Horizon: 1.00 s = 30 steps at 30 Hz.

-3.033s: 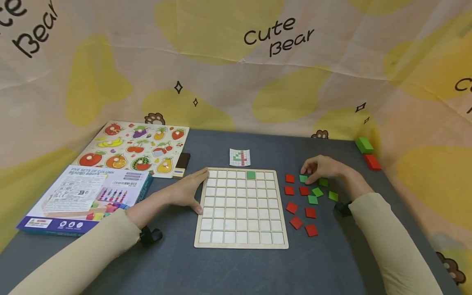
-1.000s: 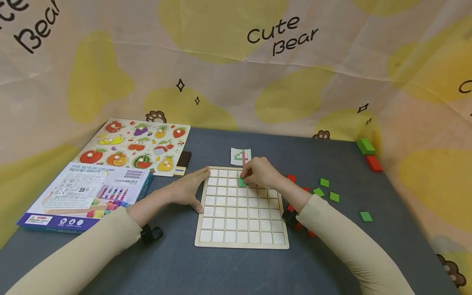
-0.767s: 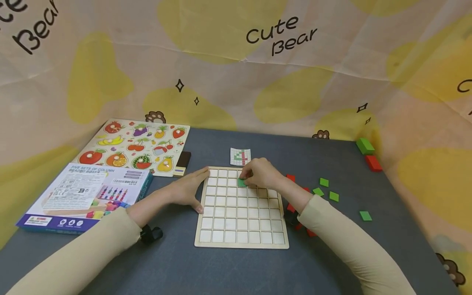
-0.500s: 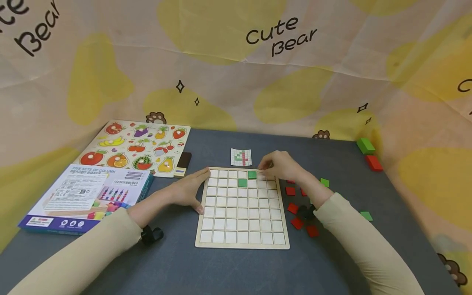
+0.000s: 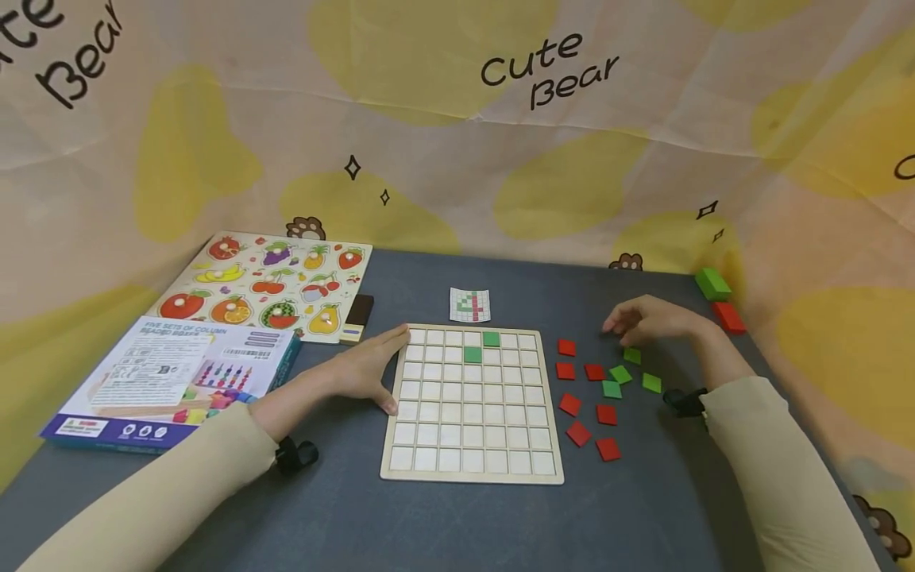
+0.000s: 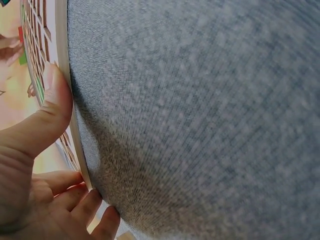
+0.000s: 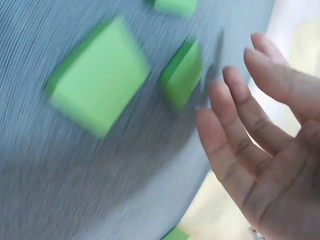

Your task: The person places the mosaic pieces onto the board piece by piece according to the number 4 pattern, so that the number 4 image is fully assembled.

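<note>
A pale wooden grid board (image 5: 472, 481) lies flat on the table, with a green tile (image 5: 491, 339) in its far row and another green tile (image 5: 472, 354) one row nearer. My left hand (image 5: 360, 369) rests along the board's left edge, its thumb and fingertips touching the rim in the left wrist view. Over the loose green tiles (image 5: 651, 383) to the right of the board hovers my right hand (image 5: 654, 322), fingers loosely spread and holding nothing. In the right wrist view a blurred green tile (image 7: 100, 77) lies apart from its fingertips.
Several red tiles (image 5: 607, 415) lie right of the board. A small pattern card (image 5: 469, 305) sits behind it. At left are a fruit puzzle board (image 5: 246, 280), a box (image 5: 164, 389) and a dark-and-white block (image 5: 357, 319). Green (image 5: 712, 284) and red (image 5: 729, 317) blocks stand back right.
My right hand picked a green tile from the table, set it in the board's second row, let go and moved back right above the loose tiles. My left hand stayed at the board's edge.
</note>
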Tool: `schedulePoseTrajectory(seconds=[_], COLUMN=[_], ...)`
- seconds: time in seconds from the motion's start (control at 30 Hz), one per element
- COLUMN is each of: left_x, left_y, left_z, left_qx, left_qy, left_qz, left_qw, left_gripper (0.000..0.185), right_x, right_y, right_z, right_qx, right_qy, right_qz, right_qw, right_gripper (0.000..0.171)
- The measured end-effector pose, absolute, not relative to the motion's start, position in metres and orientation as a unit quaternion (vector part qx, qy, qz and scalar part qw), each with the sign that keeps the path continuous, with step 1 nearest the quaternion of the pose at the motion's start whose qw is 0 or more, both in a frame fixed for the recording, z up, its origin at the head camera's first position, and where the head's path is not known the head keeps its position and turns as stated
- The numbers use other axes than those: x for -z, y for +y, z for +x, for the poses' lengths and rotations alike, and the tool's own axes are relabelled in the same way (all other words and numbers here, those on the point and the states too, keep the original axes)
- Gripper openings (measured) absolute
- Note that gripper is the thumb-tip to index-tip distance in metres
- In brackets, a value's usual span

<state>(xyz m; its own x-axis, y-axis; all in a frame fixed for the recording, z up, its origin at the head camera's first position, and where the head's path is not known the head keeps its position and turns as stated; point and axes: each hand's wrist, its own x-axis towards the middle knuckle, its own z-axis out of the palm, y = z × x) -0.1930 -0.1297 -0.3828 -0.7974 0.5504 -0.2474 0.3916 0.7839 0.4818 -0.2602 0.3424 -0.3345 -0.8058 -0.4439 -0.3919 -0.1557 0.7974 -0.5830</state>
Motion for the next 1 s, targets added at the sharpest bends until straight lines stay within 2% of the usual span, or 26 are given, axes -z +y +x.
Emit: schedulePoseTrajectory(seconds=[0.17,0.37,0.6,1.0], left_x=[0.384,0.384,0.384,0.383], left_y=[-0.13,-0.132,-0.131,-0.129], left_z=[-0.193,-0.193,-0.194,-0.193], left_qx=[-0.21,-0.208,-0.214,-0.209], left_qy=[0.925,0.925,0.92,0.923], left_qz=[0.254,0.259,0.267,0.261], left_qw=[0.187,0.185,0.192,0.191], left_gripper=[0.119,0.119,0.118,0.118], right_x=[0.337,0.345,0.354,0.35], right_y=[0.365,0.372,0.371,0.363], right_z=[-0.26,-0.26,-0.26,-0.259], right_qx=[0.276,0.28,0.258,0.212], right_qy=[0.899,0.89,0.911,0.939], right_qz=[-0.142,-0.159,-0.153,-0.135], right_qw=[0.31,0.322,0.285,0.235], right_gripper=[0.037,0.04,0.027,0.023])
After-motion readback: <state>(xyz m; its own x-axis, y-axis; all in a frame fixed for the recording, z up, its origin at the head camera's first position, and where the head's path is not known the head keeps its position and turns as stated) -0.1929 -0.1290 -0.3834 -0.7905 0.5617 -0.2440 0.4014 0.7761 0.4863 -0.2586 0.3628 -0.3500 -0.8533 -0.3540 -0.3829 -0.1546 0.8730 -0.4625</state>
